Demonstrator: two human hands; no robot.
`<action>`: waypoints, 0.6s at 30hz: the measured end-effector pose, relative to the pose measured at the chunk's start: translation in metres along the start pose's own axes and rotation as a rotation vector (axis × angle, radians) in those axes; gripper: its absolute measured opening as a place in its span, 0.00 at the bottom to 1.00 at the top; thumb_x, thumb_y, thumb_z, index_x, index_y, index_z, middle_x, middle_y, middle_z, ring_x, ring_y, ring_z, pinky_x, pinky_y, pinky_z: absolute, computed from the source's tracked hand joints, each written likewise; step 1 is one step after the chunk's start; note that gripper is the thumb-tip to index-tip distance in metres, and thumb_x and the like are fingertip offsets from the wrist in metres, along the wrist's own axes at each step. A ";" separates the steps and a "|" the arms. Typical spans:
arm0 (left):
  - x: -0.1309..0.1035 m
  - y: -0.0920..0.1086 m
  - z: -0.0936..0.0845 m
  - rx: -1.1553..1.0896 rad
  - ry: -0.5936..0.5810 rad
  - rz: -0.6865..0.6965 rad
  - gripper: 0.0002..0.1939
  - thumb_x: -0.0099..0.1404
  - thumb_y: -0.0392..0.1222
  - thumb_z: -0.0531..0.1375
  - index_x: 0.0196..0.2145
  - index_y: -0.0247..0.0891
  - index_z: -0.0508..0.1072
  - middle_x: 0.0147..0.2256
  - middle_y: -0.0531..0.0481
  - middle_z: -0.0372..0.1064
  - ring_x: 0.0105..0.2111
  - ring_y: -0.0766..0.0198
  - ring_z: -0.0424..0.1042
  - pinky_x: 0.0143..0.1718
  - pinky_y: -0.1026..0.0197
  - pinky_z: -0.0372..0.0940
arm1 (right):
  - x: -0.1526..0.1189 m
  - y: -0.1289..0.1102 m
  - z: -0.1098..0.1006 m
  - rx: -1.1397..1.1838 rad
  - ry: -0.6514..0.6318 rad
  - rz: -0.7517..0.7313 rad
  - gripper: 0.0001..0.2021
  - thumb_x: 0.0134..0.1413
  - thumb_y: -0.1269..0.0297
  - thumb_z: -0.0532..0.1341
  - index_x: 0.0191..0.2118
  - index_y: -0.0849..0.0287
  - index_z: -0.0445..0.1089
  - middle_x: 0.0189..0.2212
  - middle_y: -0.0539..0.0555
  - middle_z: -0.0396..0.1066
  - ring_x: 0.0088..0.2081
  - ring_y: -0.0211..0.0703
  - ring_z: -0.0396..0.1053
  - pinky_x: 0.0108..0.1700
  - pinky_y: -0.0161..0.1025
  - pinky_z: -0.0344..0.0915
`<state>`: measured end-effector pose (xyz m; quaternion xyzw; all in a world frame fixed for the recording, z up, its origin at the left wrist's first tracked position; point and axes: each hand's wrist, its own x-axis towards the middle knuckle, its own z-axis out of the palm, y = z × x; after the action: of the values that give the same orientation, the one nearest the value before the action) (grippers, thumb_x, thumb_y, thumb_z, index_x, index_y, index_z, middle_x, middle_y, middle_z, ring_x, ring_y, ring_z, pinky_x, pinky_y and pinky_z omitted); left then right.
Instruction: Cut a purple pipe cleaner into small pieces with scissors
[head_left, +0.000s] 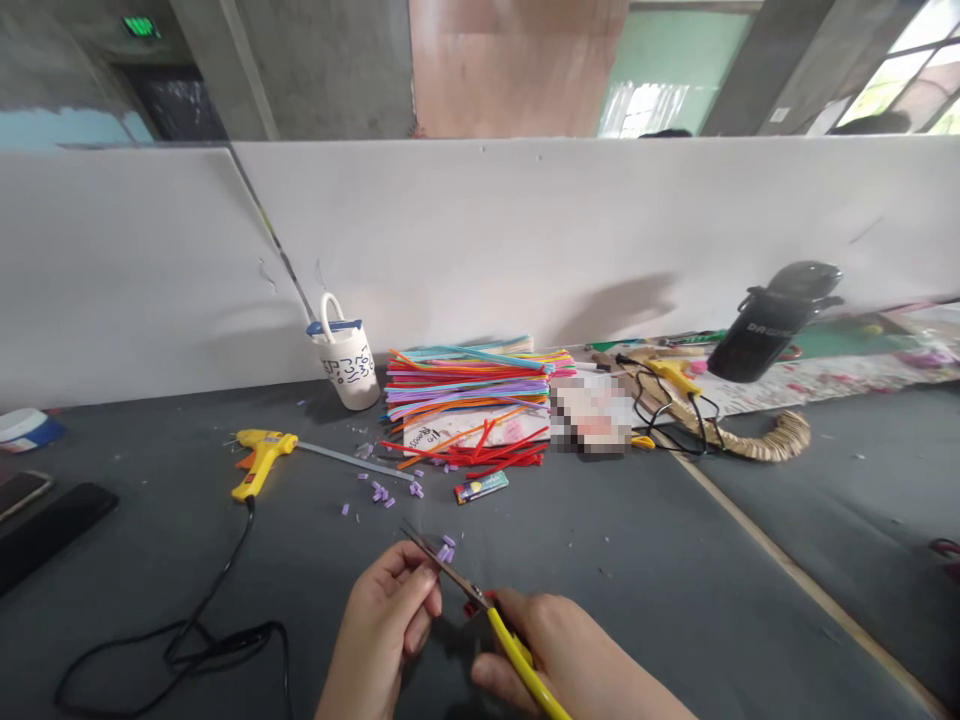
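Observation:
My right hand (559,635) grips a pair of yellow-handled scissors (517,658), their blades pointing up and left. A small red piece (472,606) shows beside the scissors' pivot, close to my right fingertips. My left hand (397,610) is closed in a pinch at the blades; whatever lies between its fingers is hidden. Just past the blades lie a few small purple pieces (447,548). More purple bits (381,493) are scattered farther off. Loose red pipe cleaners (495,450) rest beyond, in front of a stack of multicoloured pipe cleaners (472,380).
To the left lies a yellow glue gun (262,460), its black cord (199,600) looping toward me. A white cup (349,370) and a black bottle (769,325) stand by the white partition (480,230). Another yellow glue gun (675,375) sits back right; phones (56,535) lie far left.

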<state>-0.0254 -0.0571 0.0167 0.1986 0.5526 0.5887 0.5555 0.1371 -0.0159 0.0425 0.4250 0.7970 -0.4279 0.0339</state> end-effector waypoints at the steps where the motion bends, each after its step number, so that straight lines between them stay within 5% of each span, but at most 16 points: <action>1: 0.000 0.000 0.000 0.008 0.004 0.008 0.12 0.49 0.45 0.64 0.24 0.34 0.68 0.13 0.58 0.62 0.10 0.82 0.44 0.13 0.74 0.38 | 0.001 0.001 0.001 -0.001 0.004 -0.008 0.16 0.49 0.51 0.57 0.32 0.61 0.66 0.24 0.52 0.68 0.22 0.36 0.57 0.23 0.31 0.48; 18: 0.001 0.003 -0.002 0.121 0.001 0.046 0.12 0.49 0.46 0.63 0.24 0.34 0.69 0.14 0.56 0.64 0.10 0.81 0.48 0.14 0.72 0.39 | 0.000 0.002 0.004 0.035 0.021 0.000 0.16 0.50 0.52 0.56 0.31 0.63 0.67 0.23 0.52 0.67 0.23 0.36 0.56 0.21 0.31 0.47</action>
<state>-0.0290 -0.0563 0.0185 0.2443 0.5829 0.5669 0.5283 0.1371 -0.0180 0.0388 0.4301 0.7897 -0.4371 0.0180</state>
